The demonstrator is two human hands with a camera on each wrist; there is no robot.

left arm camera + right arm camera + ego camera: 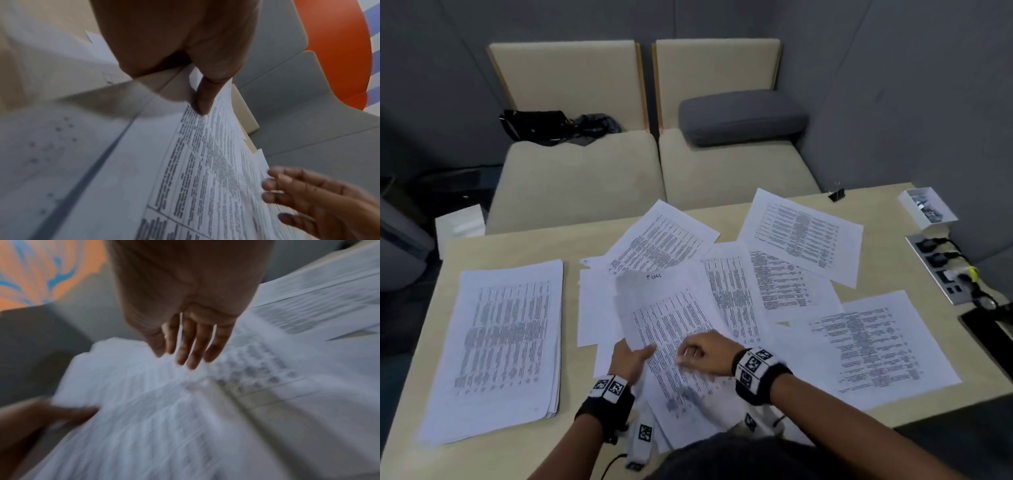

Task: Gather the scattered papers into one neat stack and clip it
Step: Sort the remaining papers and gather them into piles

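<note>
From the head view, the left hand [629, 356] pinched the lifted sheet [671, 329] at the table's [431, 342] 6 o'clock edge, the right hand [705, 353] lay on its print, a neat stack [506, 342] sat at 9 o'clock and the binder clip [836, 195] at 1 o'clock. The left wrist view showed the thumb [205, 97] pressing that sheet. The blurred right wrist view showed straight, slightly spread fingers [191, 350] over it.
</note>
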